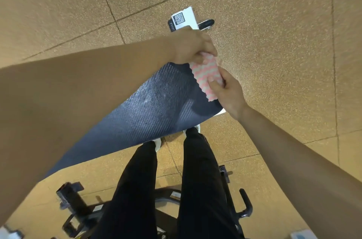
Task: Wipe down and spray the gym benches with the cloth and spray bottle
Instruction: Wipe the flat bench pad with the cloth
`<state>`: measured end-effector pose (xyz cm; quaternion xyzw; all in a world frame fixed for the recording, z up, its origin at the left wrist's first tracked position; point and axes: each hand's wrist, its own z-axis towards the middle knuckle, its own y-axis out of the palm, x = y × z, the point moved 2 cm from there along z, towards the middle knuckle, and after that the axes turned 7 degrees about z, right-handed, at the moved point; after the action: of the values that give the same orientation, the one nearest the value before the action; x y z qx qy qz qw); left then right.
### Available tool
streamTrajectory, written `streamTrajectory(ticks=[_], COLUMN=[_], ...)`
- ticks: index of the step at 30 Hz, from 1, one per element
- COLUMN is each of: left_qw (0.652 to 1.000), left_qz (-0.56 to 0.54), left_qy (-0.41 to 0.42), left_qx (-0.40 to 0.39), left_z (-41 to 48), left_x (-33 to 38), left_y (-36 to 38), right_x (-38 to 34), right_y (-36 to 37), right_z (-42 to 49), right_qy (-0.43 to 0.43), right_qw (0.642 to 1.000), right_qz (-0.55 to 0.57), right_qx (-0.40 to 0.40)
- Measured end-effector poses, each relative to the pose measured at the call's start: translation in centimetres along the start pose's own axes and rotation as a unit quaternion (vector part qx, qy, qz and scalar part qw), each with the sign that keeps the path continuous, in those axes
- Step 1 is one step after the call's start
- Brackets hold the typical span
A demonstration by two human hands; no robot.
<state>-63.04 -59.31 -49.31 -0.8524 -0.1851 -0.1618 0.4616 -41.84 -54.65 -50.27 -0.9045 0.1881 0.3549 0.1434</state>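
Note:
A pink-and-white wavy-patterned cloth [205, 80] is stretched over the far end of a dark blue textured bench pad [148, 109]. My left hand [193, 46] grips the cloth's upper end with curled fingers. My right hand [227, 90] pinches its lower right edge, thumb on top. The pad runs diagonally from the lower left up to my hands. No spray bottle shows in this view.
Beyond my left hand a white frame part with a QR-code label [184, 18] sticks out. My black-trousered legs [195, 180] stand beside the bench. Black machine frame parts and a handle [246, 203] sit on the tan rubber floor [274, 23] below.

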Motion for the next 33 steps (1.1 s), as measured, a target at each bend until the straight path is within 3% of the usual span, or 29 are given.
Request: streamTrajectory(ticks=[10, 18, 33], left_qw=[0.977, 0.941, 0.913], left_qz=[-0.143, -0.223, -0.256], left_qy=[-0.147, -0.241, -0.278], left_qx=[0.052, 0.081, 0.152], left_z=[-4.6, -11.2, -23.4], left_x=[-4.1, -8.2, -12.9], left_y=[1.9, 4.5, 10.0], right_x=[-5.5, -11.2, -13.1], right_y=[1.9, 7.0, 19.3], right_z=[7.1, 9.9, 9.3], right_qy=[-0.059, -0.103, -0.109], right_qw=[0.984, 0.897, 0.824], right_qz=[-0.168, -0.393, -0.49], right_qx=[-0.018, -0.175, -0.264])
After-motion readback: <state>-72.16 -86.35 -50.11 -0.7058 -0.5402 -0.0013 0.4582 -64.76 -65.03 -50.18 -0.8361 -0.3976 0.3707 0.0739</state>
